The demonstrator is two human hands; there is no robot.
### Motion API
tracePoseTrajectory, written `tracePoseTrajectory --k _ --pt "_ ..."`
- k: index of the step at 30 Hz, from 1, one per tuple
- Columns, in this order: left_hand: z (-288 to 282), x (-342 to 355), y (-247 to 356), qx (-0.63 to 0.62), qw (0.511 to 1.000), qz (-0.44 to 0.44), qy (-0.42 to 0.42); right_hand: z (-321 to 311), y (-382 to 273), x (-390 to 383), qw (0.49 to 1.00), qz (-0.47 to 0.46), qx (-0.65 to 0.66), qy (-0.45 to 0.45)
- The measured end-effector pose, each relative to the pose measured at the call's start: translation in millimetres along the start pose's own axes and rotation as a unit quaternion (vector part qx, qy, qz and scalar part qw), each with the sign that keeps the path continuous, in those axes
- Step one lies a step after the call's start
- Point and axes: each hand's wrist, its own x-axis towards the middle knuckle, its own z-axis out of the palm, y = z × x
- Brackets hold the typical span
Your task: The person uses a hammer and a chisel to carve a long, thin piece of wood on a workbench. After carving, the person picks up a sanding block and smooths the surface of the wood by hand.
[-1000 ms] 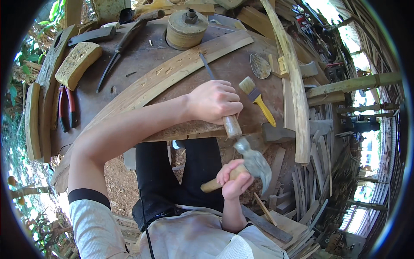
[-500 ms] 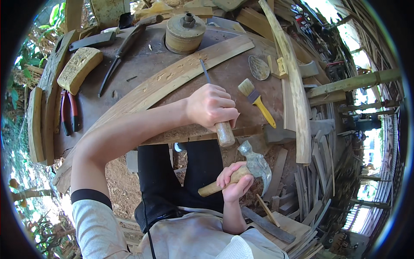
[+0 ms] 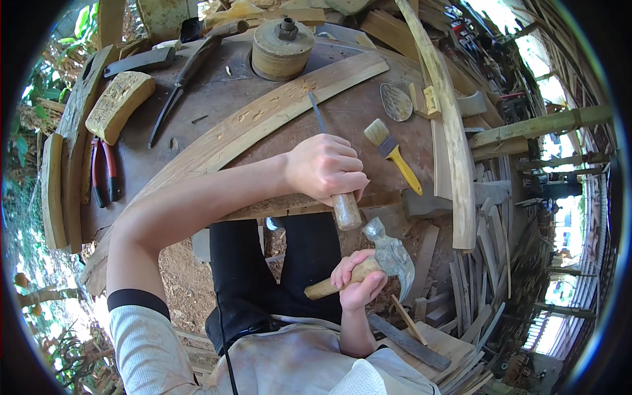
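Note:
My left hand (image 3: 327, 170) is closed round a chisel (image 3: 346, 210) with a wooden handle. The chisel's narrow blade slants up and away from my fist, its tip at the long plank (image 3: 283, 105), whose face carries several small cut marks. In my right hand (image 3: 359, 280), low in front of my body, is a claw hammer (image 3: 393, 253) gripped by its wooden handle near the head. The hammer's striking face sits just below and right of the chisel handle's butt, a small gap apart.
On the brown worktable (image 3: 197, 141) lie a yellow-handled brush (image 3: 395, 158), an oval lens-like piece (image 3: 396, 102), a long knife (image 3: 187, 79), red-handled pliers (image 3: 104, 171) and a wood block (image 3: 120, 106). A round weight (image 3: 283, 51) stands at the back. A pole (image 3: 451, 145) borders the right side.
My left hand and the chisel have shifted slightly right, the handle's butt a little lower. The hammer has moved slightly down. Both grips are the same.

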Motion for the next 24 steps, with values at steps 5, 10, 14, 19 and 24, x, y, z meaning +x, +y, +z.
tracePoseTrajectory --k 5,10,14,19,24 --pt "-4.5 0.2 -5.1 0.002 1.000 -0.020 -0.001 3.3 1.0 -13.4 0.988 -0.152 0.011 -0.002" --pt "0.3 0.4 -4.2 -0.025 0.999 -0.032 0.002 9.6 26.3 -3.9 0.957 -0.287 0.030 -0.009" --pt "-9.6 0.4 -15.5 -0.021 0.998 -0.044 -0.028 15.1 5.1 5.5 0.991 0.061 -0.122 0.012" --pt "-3.5 2.2 -15.1 -0.011 0.999 -0.023 -0.021 10.3 32.1 -0.5 0.986 -0.162 -0.023 0.039" --pt "1.0 -2.1 -9.8 0.007 1.000 0.013 -0.027 15.3 20.9 1.3 0.994 -0.098 -0.036 0.018"
